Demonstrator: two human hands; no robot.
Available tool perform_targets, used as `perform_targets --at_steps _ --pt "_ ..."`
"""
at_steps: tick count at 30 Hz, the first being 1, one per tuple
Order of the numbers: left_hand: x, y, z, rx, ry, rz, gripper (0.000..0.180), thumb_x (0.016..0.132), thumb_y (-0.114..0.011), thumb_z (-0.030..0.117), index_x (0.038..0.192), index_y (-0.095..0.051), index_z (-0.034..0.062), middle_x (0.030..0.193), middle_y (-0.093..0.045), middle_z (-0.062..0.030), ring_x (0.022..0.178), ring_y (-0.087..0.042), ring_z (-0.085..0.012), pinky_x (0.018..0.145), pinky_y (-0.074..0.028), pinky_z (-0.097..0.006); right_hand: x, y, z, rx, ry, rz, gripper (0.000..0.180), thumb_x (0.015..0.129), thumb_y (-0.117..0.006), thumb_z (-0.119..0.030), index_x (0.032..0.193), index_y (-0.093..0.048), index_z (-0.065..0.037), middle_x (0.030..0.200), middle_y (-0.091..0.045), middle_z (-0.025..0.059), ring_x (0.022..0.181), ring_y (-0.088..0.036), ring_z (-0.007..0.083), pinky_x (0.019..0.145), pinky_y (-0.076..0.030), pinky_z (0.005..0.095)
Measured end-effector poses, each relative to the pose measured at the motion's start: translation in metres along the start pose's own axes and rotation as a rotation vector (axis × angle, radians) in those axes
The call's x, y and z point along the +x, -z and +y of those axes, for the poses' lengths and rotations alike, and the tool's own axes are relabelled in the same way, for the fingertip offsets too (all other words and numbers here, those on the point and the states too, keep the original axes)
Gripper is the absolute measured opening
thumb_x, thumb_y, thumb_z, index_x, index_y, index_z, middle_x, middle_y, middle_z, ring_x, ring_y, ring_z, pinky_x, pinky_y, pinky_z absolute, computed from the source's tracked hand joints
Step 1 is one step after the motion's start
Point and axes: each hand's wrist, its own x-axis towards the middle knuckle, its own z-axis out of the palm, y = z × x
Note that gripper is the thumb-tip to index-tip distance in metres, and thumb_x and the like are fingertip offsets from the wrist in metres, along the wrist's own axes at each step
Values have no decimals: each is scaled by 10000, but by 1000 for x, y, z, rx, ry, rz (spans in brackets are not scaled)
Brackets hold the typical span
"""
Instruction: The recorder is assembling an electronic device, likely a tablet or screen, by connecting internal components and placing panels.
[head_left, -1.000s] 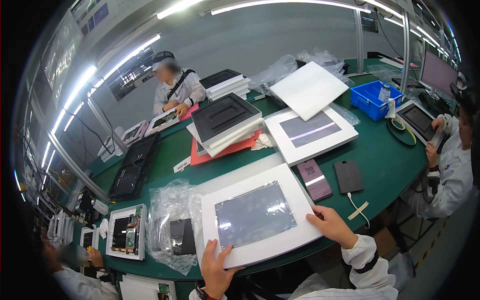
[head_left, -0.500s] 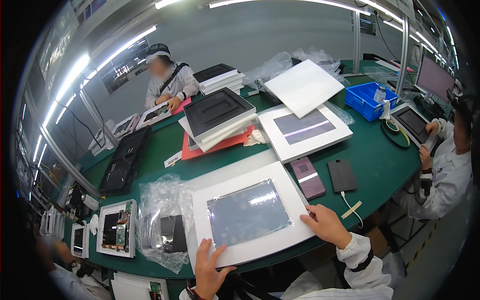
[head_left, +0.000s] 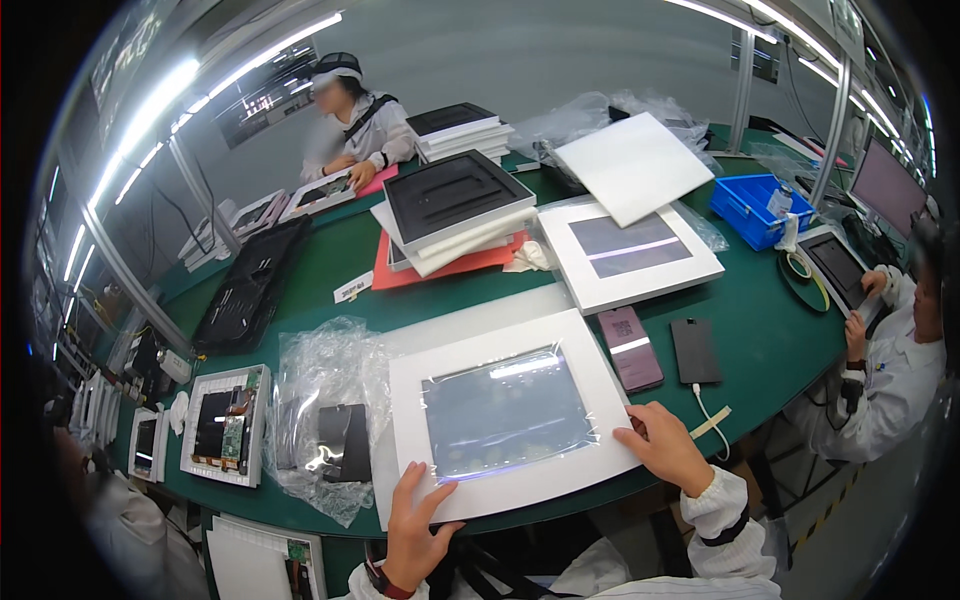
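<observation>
In front of me lies a white-framed display panel (head_left: 505,408), tilted slightly, with glossy clear film over its grey screen. My left hand (head_left: 418,525) rests at its lower left corner, fingers stretched and spread, fingertips on the white border and thumb apart. At the right edge, my right hand (head_left: 668,446) grips the border with bent fingers; some fingertips are hidden. A white foam sheet (head_left: 480,318) shows beneath and behind the panel. Left of it lies crumpled clear bubble wrap (head_left: 325,420) with a dark flat piece (head_left: 344,442) on it.
Beyond are a second framed panel (head_left: 585,277) under a white foam sheet (head_left: 640,165), stacked black trays (head_left: 455,197), a phone (head_left: 630,350), a cabled grey box (head_left: 695,350) and a blue bin (head_left: 750,210). An opened unit (head_left: 225,425) stands left. Co-workers (head_left: 375,130) sit around the green table (head_left: 330,290).
The whole view has shifted a little, so the background sits farther right. Both hands stay at the same edges of the panel, and reflections on its film differ.
</observation>
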Motion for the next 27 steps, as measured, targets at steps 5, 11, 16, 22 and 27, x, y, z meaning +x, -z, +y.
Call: perform_targets --at_steps 5,11,16,22,27 --pt "-4 4 -3 -11 -29 2 577 564 -805 -5 1107 -641 100 1340 -413 -217 1288 -363 -404 1045 -338 -437 1 -2 0 2 23 -40 356 819 -662 -211 1063 -598 40 831 -554 118 727 -549 216 680 -457 314" --pt "-12 11 0 -41 -4 -14 564 625 -702 -91 1138 -627 131 1315 -425 -217 1300 -341 -409 1053 -326 -438 0 -2 2 26 5 -41 351 822 -659 -196 1080 -594 34 864 -583 131 737 -577 230 694 -472 320" --pt "-37 10 29 -505 -136 -46 236 915 -552 149 1131 -626 86 1087 -603 -152 1025 -576 -236 886 -463 -364 -6 0 7 108 -7 33 378 798 -678 -119 1114 -560 51 882 -560 127 719 -556 204 689 -472 304" --pt "-75 -39 6 -577 -209 -298 240 662 -557 -29 881 -639 20 922 -610 -168 879 -564 -346 684 -449 -409 -49 -2 -53 -58 36 -280 146 785 -668 -45 908 -607 4 648 -534 51 567 -529 150 574 -452 265" --pt "-69 -67 2 -670 -129 -497 287 719 -485 -64 929 -658 27 916 -648 -188 839 -609 -328 710 -477 -396 -142 -79 56 83 567 -1243 196 760 -562 -153 903 -595 -25 848 -594 193 812 -566 358 701 -456 407"
